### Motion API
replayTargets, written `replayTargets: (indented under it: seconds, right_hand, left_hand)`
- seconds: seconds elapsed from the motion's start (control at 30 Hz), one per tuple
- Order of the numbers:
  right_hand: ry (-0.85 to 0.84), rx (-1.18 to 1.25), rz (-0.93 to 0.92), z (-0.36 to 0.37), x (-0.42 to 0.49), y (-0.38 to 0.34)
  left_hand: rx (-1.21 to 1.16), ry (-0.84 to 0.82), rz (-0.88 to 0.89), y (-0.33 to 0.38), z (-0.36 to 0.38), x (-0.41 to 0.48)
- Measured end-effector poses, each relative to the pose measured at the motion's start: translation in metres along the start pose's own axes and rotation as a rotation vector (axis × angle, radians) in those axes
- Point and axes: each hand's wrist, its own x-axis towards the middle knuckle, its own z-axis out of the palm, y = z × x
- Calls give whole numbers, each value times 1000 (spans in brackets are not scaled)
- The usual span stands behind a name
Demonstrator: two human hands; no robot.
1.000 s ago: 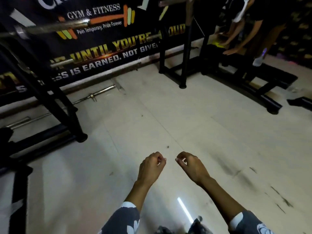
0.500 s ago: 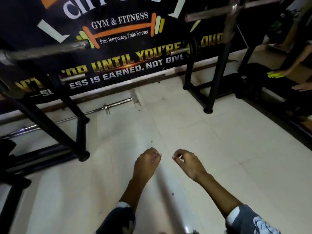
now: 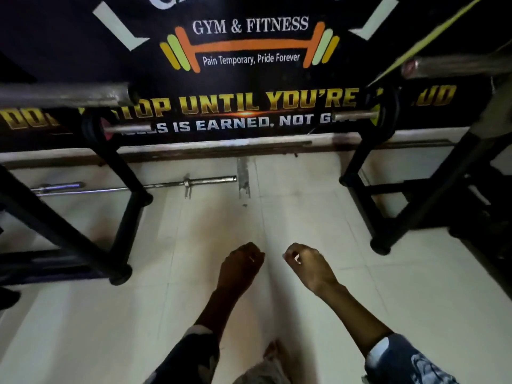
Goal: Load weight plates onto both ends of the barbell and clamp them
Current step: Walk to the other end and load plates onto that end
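Fingers of the left hand are loosely curled, thumb near the index, and we see nothing in them. The right hand is the same: fingers in a loose curl, a small gap with floor showing through, nothing held. The hands are side by side, apart, over the pale tiled floor. The forearms run to 6 o'clock, where the patterned sleeves are cut off by the frame edge. There is a blurred shape between the sleeves; we cannot tell what it is.

At 11 o'clock from the hands a bare barbell lies on the floor along the wall, its left part hidden behind the left rack. A second chrome bar end lies just beside it. At 10 o'clock a left thick bar end sits high on that rack, blurred. Below it is a left thin bar with dark plates, hard to make out.

At 1 o'clock stands the right rack, with a right thin bar carrying a dark plate. The right thick bar end is cut off at the edge. At 12 o'clock is the wall banner, some letters hidden by the bars.
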Motion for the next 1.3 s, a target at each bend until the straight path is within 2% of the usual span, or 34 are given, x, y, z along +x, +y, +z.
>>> replayTargets:
  seconds: [0.2, 0.4, 0.63, 0.97, 1.17, 1.3]
  right_hand:
    - [-76, 19, -78, -41, 148, -26]
    - [-103, 3, -249, -53, 315, -49]
    - [-267, 13, -455, -50, 522, -132]
    - [-573, 16, -776, 52, 694, -328]
    - [-678, -4, -778, 121, 772, -421]
    - [-715, 6, -811, 163, 829, -482]
  left_hand:
    - [-85, 24, -61, 18, -25, 146]
    - [-155, 175, -139, 4, -46, 293]
    - [-230, 398, -448, -28, -104, 442]
    - [-277, 778, -734, -139, -214, 541]
    - [-270, 879, -789, -228, -282, 604]
    - [-380, 1016, -845, -289, -320, 645]
